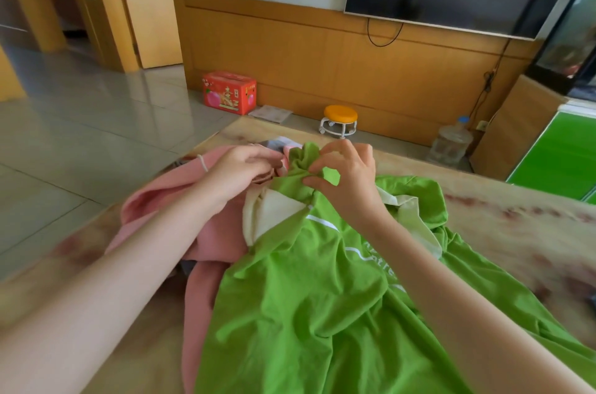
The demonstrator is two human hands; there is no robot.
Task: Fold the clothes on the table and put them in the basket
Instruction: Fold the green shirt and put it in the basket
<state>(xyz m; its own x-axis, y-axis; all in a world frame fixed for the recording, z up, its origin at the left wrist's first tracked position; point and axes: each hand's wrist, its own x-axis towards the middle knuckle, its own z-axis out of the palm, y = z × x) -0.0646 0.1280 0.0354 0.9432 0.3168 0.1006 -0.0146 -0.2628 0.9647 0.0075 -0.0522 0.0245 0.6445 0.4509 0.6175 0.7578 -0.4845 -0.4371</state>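
The green shirt [306, 280], judged soft and light, is pinched beside the pink garment [167, 193] by the right hand [345, 177], the left hand [238, 167] curled, its grasp unclear; shoulder holds are advised.

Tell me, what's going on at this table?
A person is sorting laundry. Their right hand pinches the bunched far end of a green shirt that lies crumpled on the table, partly over a pink garment. The left hand reaches in beside it; what its fingers hold is unclear. Nothing looks folded yet, and no basket is in view.
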